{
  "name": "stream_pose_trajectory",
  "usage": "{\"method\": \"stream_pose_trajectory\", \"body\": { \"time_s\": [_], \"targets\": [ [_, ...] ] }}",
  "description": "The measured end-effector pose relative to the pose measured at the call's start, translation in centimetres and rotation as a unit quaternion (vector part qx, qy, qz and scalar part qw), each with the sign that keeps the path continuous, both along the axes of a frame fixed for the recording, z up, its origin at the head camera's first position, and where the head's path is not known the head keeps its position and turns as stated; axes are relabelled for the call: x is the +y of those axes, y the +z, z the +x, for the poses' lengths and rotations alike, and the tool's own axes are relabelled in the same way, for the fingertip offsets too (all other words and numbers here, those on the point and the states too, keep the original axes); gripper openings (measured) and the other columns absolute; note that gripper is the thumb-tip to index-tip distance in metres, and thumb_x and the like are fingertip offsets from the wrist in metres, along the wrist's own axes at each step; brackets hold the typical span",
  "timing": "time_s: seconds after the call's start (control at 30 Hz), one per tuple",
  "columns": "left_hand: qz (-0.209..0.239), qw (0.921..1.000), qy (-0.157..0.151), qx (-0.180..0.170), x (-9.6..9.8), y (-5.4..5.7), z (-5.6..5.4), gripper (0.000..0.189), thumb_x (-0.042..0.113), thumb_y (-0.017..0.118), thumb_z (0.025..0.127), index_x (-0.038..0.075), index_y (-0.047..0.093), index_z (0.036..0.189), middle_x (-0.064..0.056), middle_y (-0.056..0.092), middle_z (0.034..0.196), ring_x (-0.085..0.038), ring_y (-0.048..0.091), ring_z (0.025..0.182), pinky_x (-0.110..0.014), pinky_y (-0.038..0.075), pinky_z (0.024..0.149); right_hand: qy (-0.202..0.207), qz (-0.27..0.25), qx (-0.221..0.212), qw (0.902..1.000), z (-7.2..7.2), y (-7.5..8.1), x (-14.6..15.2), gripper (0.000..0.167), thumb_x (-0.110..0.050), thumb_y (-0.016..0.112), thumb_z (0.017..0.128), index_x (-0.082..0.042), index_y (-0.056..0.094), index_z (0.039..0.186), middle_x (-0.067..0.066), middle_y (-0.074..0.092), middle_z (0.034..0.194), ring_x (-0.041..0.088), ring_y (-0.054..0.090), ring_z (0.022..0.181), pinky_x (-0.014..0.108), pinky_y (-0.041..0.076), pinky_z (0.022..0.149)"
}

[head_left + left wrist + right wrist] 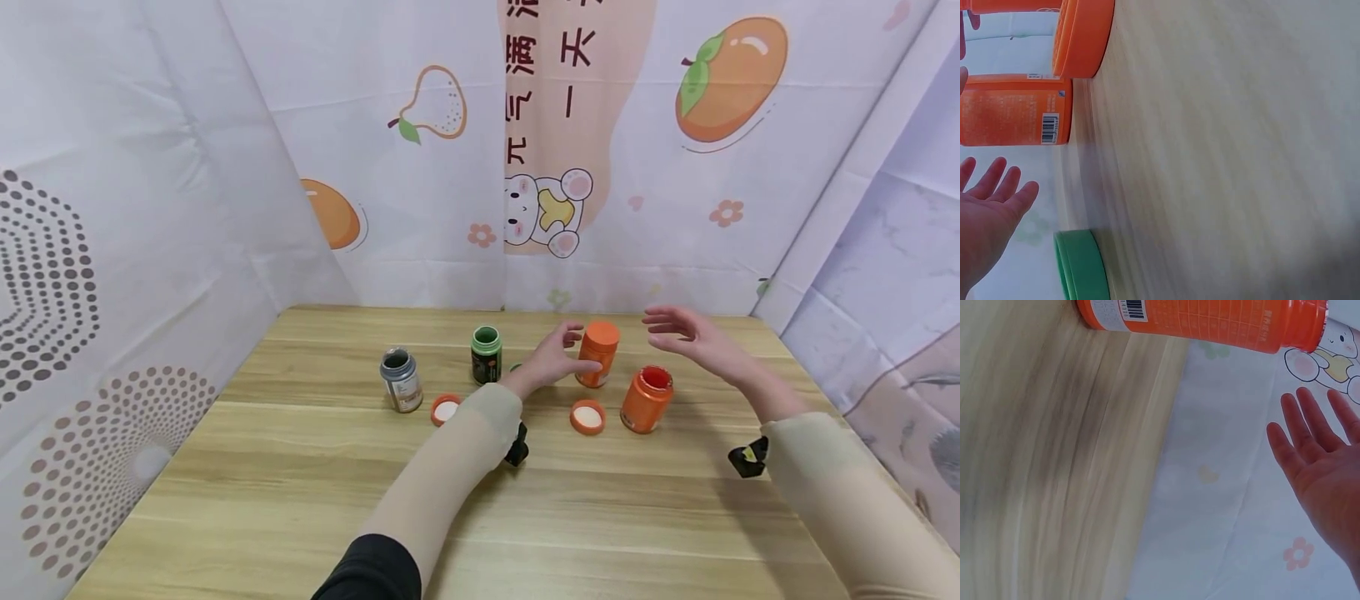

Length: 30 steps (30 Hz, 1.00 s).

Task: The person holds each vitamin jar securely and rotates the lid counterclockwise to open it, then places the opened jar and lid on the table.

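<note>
A capped orange jar stands at the back of the table. My left hand is just left of it, fingers spread and thumb overlapping the jar in the head view. In the left wrist view, a gap shows between that hand and the orange jar. An uncapped orange jar stands nearer, on the right. Beyond it my right hand hovers in the air with loosely extended fingers, holding nothing. In the right wrist view, its palm faces an orange jar.
An orange lid lies before the jars, and another orange lid farther left. An uncapped green jar and an uncapped grey jar stand on the left. A green lid is mostly hidden behind my left hand in the head view.
</note>
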<state>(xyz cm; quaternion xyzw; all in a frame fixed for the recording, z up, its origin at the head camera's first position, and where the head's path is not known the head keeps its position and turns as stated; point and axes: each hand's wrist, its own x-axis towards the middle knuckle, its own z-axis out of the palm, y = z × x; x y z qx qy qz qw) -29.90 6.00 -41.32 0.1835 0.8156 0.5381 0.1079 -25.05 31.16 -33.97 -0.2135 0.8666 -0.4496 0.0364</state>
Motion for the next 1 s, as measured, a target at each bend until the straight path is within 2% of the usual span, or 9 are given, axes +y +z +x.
{"method": "stream_pose_trajectory", "body": {
  "time_s": [0.1, 0.27, 0.33, 0.6, 0.83, 1.0],
  "targets": [
    [0.002, 1.0, -0.002, 0.003, 0.3, -0.2, -0.1, 0.077, 0.027, 0.082, 0.08, 0.013, 0.04, 0.144, -0.007, 0.049, 0.139, -0.024, 0.045, 0.128, -0.04, 0.04, 0.102, -0.006, -0.013, 0.005, 0.9999, -0.3, -0.4, 0.0, 0.05, -0.019, 0.055, 0.1, 0.001, 0.038, 0.142, 0.021, 0.046, 0.139, 0.033, 0.048, 0.122, 0.015, 0.043, 0.087],
    [0.005, 0.9999, 0.007, -0.005, 0.8, -0.6, -0.3, 0.075, 0.028, 0.082, 0.08, 0.014, 0.042, 0.143, -0.004, 0.049, 0.139, -0.022, 0.047, 0.126, -0.04, 0.04, 0.102, -0.022, -0.03, 0.021, 0.9991, -0.7, -1.0, 0.2, 0.048, -0.018, 0.054, 0.1, 0.003, 0.04, 0.14, 0.022, 0.048, 0.136, 0.008, 0.053, 0.111, 0.013, 0.043, 0.087],
    [0.006, 0.9999, 0.009, -0.007, 1.0, -0.7, -0.3, 0.075, 0.028, 0.082, 0.08, 0.013, 0.042, 0.142, -0.004, 0.05, 0.137, -0.021, 0.047, 0.125, -0.04, 0.041, 0.102, -0.033, -0.034, 0.026, 0.9985, -0.9, -1.3, 0.4, 0.047, -0.019, 0.055, 0.1, 0.003, 0.042, 0.139, 0.02, 0.05, 0.134, 0.002, 0.052, 0.108, 0.013, 0.042, 0.087],
    [0.016, 0.9997, 0.017, -0.001, 1.8, -1.2, -0.4, 0.069, 0.025, 0.081, 0.082, 0.012, 0.045, 0.139, -0.003, 0.055, 0.132, -0.019, 0.052, 0.119, -0.035, 0.043, 0.099, -0.065, -0.048, 0.036, 0.9961, -1.3, -2.1, 1.3, 0.045, -0.017, 0.056, 0.099, 0.005, 0.045, 0.136, -0.006, 0.055, 0.12, -0.002, 0.053, 0.105, 0.013, 0.043, 0.085],
    [0.038, 0.9989, 0.026, -0.006, 2.1, -1.5, -0.3, 0.064, 0.018, 0.081, 0.082, 0.011, 0.048, 0.136, -0.003, 0.056, 0.128, -0.019, 0.054, 0.116, -0.033, 0.044, 0.097, -0.07, -0.05, 0.034, 0.9957, -1.3, -2.5, 1.6, 0.045, -0.017, 0.056, 0.099, 0.005, 0.045, 0.137, -0.005, 0.054, 0.12, -0.001, 0.054, 0.104, 0.012, 0.043, 0.084],
    [0.031, 0.9993, 0.022, -0.001, 2.2, -1.6, -0.3, 0.064, 0.014, 0.079, 0.083, 0.01, 0.046, 0.138, -0.005, 0.055, 0.13, -0.021, 0.053, 0.116, -0.034, 0.045, 0.096, -0.066, -0.056, 0.038, 0.9955, -1.4, -2.7, 1.5, 0.045, -0.016, 0.057, 0.099, 0.007, 0.045, 0.136, -0.006, 0.055, 0.118, 0.001, 0.055, 0.104, 0.013, 0.044, 0.084]
  ]
}}
